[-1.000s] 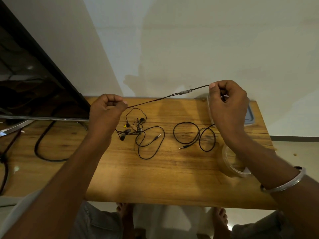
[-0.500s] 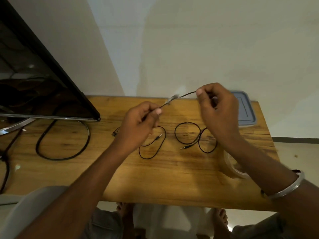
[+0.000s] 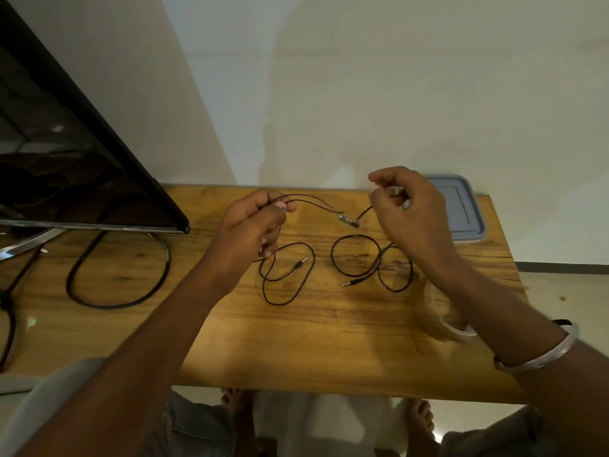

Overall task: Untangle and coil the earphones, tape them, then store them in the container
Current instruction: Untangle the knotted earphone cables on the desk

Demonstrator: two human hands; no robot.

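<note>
Both hands up over the light-brown wooden table (image 3: pixel 329 341), working one thin black earphone cable (image 3: pixel 313 200) strung between them.

Left hand (image 3: pixel 250 232): thumb and forefinger pinched shut on the cable, two strands leaving the pinch toward 3 o'clock. Right hand (image 3: pixel 412 212): fingers curled closed on the other end of the same cable, which enters the fist from about 7 o'clock. Between the hands the cable sags to a small silver inline remote (image 3: pixel 347 219), hanging clear of the tabletop.

On the table, at 6 o'clock of the hands:
- loose black earphone lead with a silver jack plug (image 3: pixel 286 278), looped, just below the left hand; its upper part is hidden behind the fingers.
- second black looped lead with a gold-tipped jack (image 3: pixel 356 258), below the right hand, apart from the first.

Clear tape roll (image 3: pixel 445 315) sits at 5 o'clock of the right hand, partly covered by the right forearm. Grey-blue lidded plastic container (image 3: pixel 461 209) is at 3 o'clock of the right hand, at the table's far right edge, lid on.

Far left, 9 o'clock: black flat-screen TV (image 3: pixel 66 159) on a chrome stand, thick black power cable (image 3: pixel 115 275) looped on the table beneath it. Silver bangle (image 3: pixel 540 354) on the right wrist.
</note>
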